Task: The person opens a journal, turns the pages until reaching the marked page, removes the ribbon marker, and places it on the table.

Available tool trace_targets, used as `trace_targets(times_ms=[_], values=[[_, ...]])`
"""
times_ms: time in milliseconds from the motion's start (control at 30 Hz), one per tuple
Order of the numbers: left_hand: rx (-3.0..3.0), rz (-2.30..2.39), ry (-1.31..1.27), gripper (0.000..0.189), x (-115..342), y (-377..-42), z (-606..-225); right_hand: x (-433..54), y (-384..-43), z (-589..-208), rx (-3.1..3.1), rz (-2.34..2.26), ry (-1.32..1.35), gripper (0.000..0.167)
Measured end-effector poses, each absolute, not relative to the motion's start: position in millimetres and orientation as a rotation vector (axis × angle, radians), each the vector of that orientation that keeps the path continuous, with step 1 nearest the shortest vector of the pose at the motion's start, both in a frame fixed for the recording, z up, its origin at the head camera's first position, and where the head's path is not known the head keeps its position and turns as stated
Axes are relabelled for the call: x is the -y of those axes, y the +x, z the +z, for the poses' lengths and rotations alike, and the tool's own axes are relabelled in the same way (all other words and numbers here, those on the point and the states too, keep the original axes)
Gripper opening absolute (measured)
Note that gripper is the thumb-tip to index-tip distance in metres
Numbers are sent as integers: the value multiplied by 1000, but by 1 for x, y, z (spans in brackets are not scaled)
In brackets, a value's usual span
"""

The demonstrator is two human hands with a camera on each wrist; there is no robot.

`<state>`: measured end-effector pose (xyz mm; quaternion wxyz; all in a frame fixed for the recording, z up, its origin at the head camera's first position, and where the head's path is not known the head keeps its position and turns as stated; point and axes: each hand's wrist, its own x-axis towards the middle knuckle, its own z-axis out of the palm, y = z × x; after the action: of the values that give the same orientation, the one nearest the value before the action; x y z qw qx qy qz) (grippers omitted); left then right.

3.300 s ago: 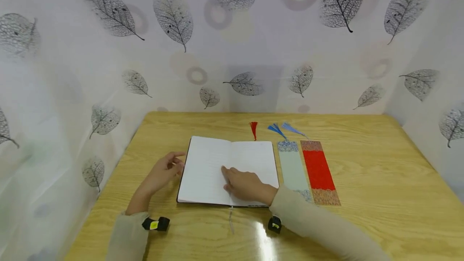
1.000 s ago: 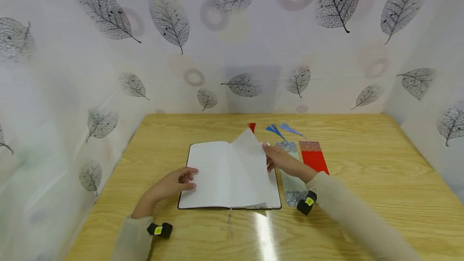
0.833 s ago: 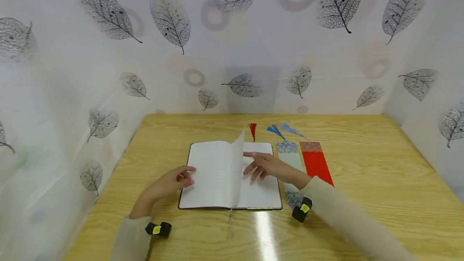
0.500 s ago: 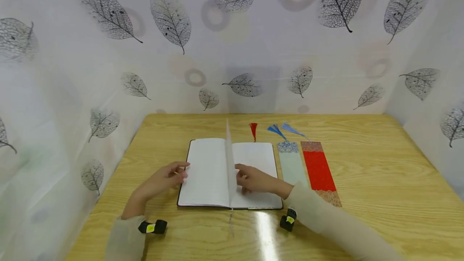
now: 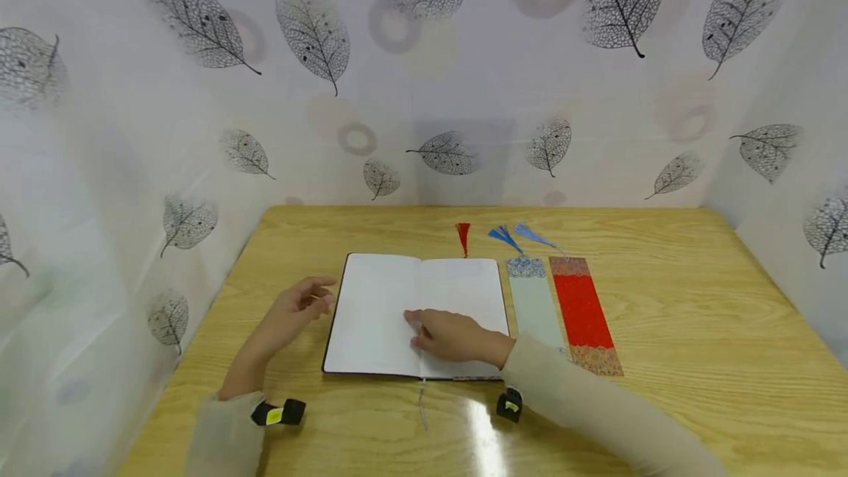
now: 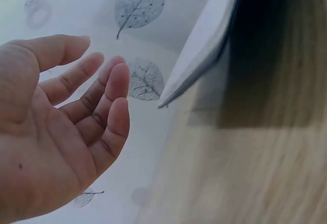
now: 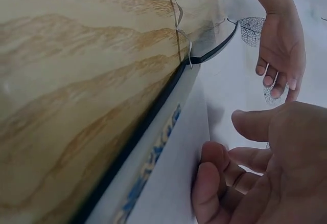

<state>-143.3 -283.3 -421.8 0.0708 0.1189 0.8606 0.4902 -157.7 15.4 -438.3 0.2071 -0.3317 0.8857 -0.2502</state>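
An open notebook [image 5: 374, 322] with white pages lies on the table. My right hand [image 5: 453, 336] is over its middle, index finger stretched to the page by the fold and the other fingers loosely bent, holding nothing. Just off the notebook's left edge, my left hand [image 5: 288, 315] hovers with relaxed fingers; in the left wrist view its palm [image 6: 46, 152] is bare. Beyond the notebook's top edge lies a red tassel [image 5: 463, 238]. In the right wrist view, a blue and tan patterned strip [image 7: 153, 157] shows among the page edges.
Right of the notebook lie a pale green bookmark [image 5: 535, 308] and a red bookmark [image 5: 583, 308], with blue tassels at their tops. A thin ribbon [image 5: 422, 403] hangs from the notebook's near edge. Leaf-patterned cloth [image 5: 457, 79] surrounds the wooden table [image 5: 695, 315].
My right hand lifted a right-hand page and swept it over to the left, where it now lies flat. My left hand moved from the left page to beyond the notebook's edge.
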Motion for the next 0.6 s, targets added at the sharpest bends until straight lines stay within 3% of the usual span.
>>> trace_targets(times_ms=[367,600], values=[[-2426,1291,353,43,268,-149,-443,-9,-157,-435,-2518,-604,-901,43],[-2376,1262,401,45,267,-148,-447,-27,-177,-435,-2345,-836,-909,38]])
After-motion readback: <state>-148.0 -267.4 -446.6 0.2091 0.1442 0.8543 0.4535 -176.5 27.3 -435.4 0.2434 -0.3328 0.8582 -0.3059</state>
